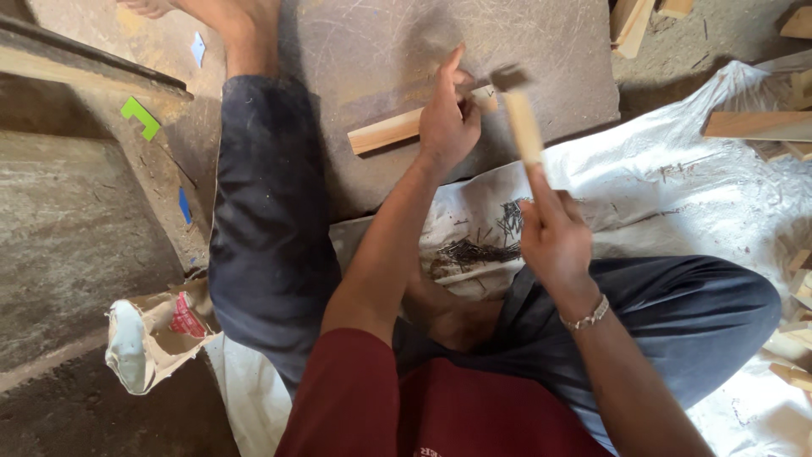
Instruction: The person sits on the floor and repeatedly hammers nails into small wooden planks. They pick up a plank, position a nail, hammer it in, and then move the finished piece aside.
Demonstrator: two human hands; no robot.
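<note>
Head view: the left hand (448,114) pinches something small, too tiny to tell, against a wooden strip (397,129) lying flat on a grey stone slab (541,51). The right hand (554,237) is closed around the wooden handle of a hammer (518,110), whose blurred head hangs just beside the left fingers. A heap of dark nails (478,245) lies on a white sack (677,186) between the knees

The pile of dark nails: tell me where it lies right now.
In the head view, the pile of dark nails lies on the white woven sack between the person's knees, just left of the right hand holding the wooden-handled hammer.
</note>
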